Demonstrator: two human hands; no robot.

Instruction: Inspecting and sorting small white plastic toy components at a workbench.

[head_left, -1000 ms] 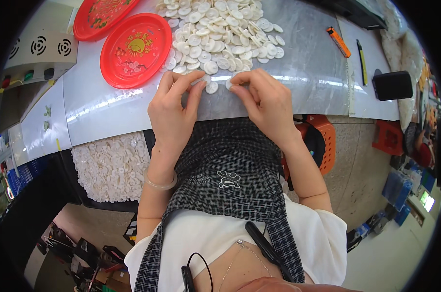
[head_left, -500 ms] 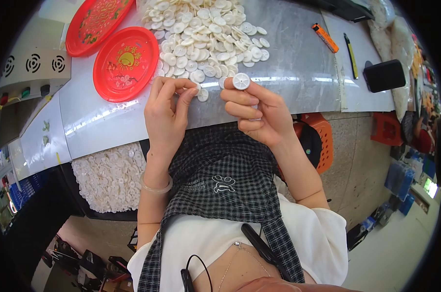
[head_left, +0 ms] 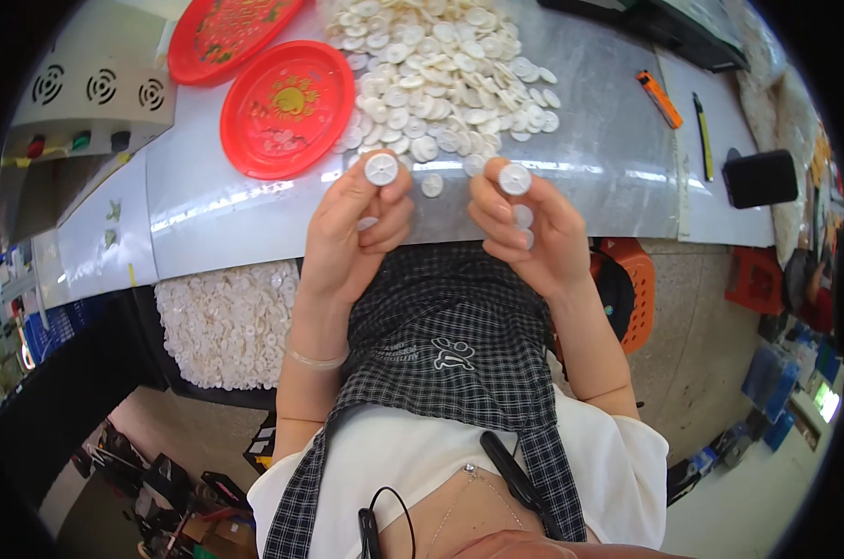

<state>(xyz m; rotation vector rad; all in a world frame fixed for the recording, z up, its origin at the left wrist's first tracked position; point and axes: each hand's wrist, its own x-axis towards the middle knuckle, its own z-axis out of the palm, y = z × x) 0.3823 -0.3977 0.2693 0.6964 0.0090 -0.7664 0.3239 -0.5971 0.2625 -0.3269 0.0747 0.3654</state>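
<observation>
Between the thumb and fingers of my left hand (head_left: 340, 244) a small white plastic gear (head_left: 381, 169) is pinched, its spoked face toward me. Another white disc (head_left: 367, 224) shows partly at the curled fingers of that hand. My right hand (head_left: 554, 244) grips a second white gear (head_left: 514, 178) at its fingertips. Tucked among its lower fingers are more white discs (head_left: 522, 216), partly hidden. Both hands are raised at the table's near edge. On the tabletop between them lies a loose gear (head_left: 431, 185). Beyond spreads a large heap of white gears (head_left: 431, 70).
Two red plates, one nearer (head_left: 240, 121) and one farther (head_left: 184, 56), sit left of the heap. A container of small white parts (head_left: 224, 326) stands below the table's left side. An orange cutter (head_left: 659, 99), a yellow-black pen-like tool (head_left: 702, 137) and a black phone-like object (head_left: 761, 179) lie at right.
My left hand has turned upward, now showing a gear where its fingers were pinched low by the tabletop. My right hand still holds its gear, now lower. The whole view has shifted slightly.
</observation>
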